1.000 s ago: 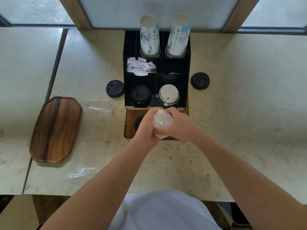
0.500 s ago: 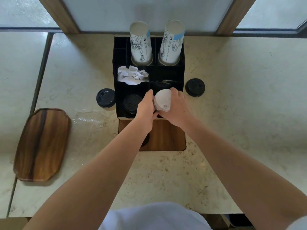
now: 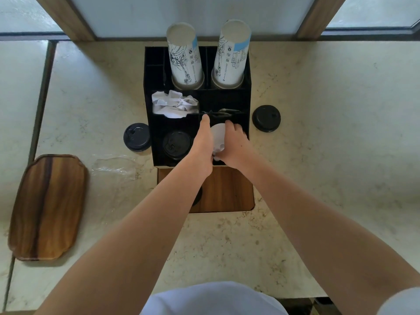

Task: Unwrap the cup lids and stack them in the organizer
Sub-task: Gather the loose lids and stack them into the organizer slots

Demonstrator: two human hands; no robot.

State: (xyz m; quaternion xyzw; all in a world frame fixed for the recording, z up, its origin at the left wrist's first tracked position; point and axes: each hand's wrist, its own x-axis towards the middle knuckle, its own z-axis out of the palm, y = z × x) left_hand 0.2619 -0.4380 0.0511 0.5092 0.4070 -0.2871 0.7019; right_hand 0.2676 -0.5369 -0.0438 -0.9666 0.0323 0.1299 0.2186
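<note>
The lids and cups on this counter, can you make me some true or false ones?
1. Both hands hold the white lids over the black organizer. True.
2. Three paper cup stacks stand at the back. False: two.
3. A black lid lies left of the organizer, on the counter. True.
4. The wooden tray holds a lid. False: it holds nothing.
5. Crumpled white paper sits in a compartment. True.

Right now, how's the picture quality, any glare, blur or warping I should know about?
Head view: sharp overall, with soft daylight and no harsh glare. The wide lens bows the counter edges and splays the two paper cup stacks outward. The black organizer compartments are dark, so the black lids inside lose detail. Both hands hide most of the white lids.
</note>
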